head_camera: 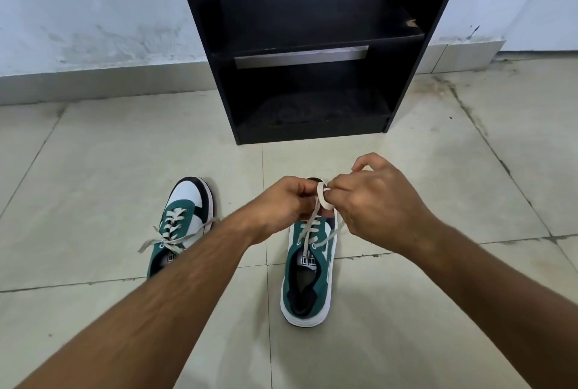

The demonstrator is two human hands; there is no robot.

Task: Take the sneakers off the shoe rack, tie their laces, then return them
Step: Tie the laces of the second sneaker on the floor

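Observation:
Two green, white and black sneakers stand on the tiled floor, toes pointing at the rack. The left sneaker [184, 220] has its beige laces knotted in a bow, partly behind my left forearm. Over the right sneaker [308, 279] both hands work its laces [312, 223]. My left hand [281, 204] pinches one lace end above the toe. My right hand [375, 198] pinches a loop of lace against it. The right sneaker's toe is hidden under my hands.
A black shoe rack [312, 54] stands against the white wall just beyond the sneakers, its two visible shelves bare. Pale floor tiles [93, 154] with dark grout lines spread to both sides.

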